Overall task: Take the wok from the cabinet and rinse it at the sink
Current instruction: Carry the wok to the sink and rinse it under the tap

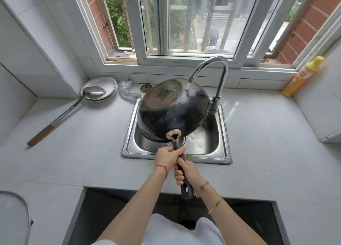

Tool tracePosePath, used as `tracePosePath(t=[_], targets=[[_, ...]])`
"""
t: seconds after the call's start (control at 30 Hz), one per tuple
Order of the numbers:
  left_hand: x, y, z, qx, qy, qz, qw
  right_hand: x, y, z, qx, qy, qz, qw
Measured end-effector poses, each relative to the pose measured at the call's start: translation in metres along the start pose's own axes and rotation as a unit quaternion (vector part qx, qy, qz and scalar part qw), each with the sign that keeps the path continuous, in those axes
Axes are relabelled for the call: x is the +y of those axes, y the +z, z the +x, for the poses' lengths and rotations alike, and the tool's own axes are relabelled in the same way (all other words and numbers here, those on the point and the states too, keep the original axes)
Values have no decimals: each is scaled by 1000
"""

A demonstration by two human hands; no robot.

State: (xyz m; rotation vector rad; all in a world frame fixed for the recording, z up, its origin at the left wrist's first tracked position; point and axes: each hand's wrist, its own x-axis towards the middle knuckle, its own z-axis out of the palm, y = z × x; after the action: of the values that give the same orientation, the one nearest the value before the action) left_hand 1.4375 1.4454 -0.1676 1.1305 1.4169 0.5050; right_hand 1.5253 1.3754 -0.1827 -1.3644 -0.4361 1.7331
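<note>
A black wok (171, 111) hangs upside down over the steel sink (224, 148), its scorched underside facing up. Water runs from the chrome tap (212, 67) onto the wok's far right side. My left hand (167, 157) grips the black handle (184, 180) near the wok. My right hand (186, 172) grips the same handle just behind it, closer to me. The handle's end sticks out past my right wrist.
A metal spatula with a wooden grip (64, 113) rests on stacked plates (100, 87) at the back left. A steel scourer (127, 91) lies beside the sink. A yellow detergent bottle (302, 76) leans at the far right. A round lid (14, 217) shows at bottom left.
</note>
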Motion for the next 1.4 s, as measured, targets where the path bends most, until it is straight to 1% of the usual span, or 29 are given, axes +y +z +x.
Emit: tracePosePath(t=[0.33,0.6,1.07,1.23,1.4], targets=[[-7,18,-14,-27,6,4,1000,12,-18,-18,5,-14,4,1000],[4,30,-6,-47,12,-10,999,-3,-25,-21,23,-21,-5,1000],[-8,20,17,-55,-4,-109,992,-17,-17,-6,33,-16,-69,997],[-13,12,18,-66,0,-149,987,-18,-9,-5,37,-33,-110,993],[-14,5,15,-93,1,-185,978,-18,-2,-7,52,-55,-143,987]])
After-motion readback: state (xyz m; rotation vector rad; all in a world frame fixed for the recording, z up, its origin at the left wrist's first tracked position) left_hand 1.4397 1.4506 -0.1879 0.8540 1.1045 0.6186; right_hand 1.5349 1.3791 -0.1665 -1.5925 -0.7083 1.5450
